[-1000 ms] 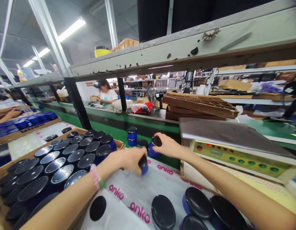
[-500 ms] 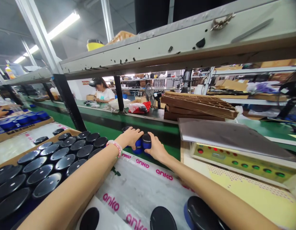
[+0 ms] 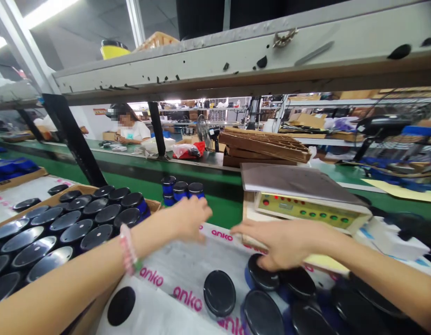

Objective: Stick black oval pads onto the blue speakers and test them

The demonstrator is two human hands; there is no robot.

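Green surface [image 3: 222, 210]; blurred left hand [image 3: 187, 217] partly hides blue jars [image 3: 180, 189].

Passable mid printed sheet [image 3: 182, 261]; from there, blocked by boxed jars [image 3: 96, 237] at nine o'clock, rear jars [image 3: 180, 187] at twelve, control unit [image 3: 287, 208] at two, loose jars [image 3: 262, 314] at four.

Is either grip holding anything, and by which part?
The left grip looks empty. The right grip is at the top of a black-topped blue cylinder; whether it holds it cannot be told.

1 head-worn view, forward and down
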